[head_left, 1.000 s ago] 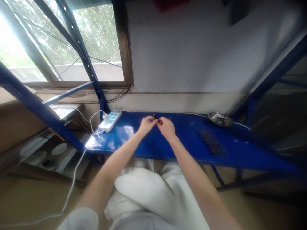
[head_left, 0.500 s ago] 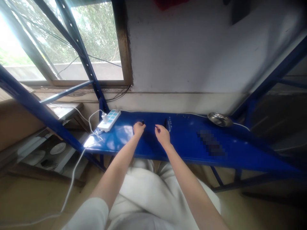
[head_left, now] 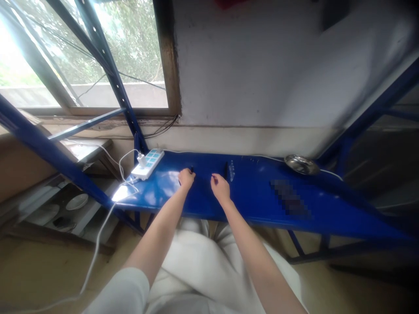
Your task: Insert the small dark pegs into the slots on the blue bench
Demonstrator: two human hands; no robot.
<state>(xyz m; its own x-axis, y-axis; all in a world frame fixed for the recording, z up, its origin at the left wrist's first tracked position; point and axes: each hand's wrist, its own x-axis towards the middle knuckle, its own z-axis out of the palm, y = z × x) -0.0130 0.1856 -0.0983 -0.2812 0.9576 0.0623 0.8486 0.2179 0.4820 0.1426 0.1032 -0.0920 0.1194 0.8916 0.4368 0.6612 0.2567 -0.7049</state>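
Note:
Over the blue bench [head_left: 248,200], my left hand [head_left: 186,179] is closed around a small black object [head_left: 192,169] whose end stands up past the fingers; its kind is too small to tell. My right hand [head_left: 221,189], a short way to the right, is curled with thumb and fingertips together. Something small and dark shows at its fingertips, not clear enough to name. Just beyond the right hand lie a thin black stick-like item [head_left: 225,167] and a short row of clear small pieces [head_left: 232,171].
A white power strip [head_left: 149,164] with a plug and cables sits at the bench's left end. At the back right is a shiny metal dish [head_left: 301,165]. A pixelated dark item [head_left: 290,198] lies nearer. Blue frame posts [head_left: 114,83] rise by the window.
My left hand has shifted slightly left, still closed on the black object. My right hand has drawn back a little, its fingers still together. The camera view has moved slightly.

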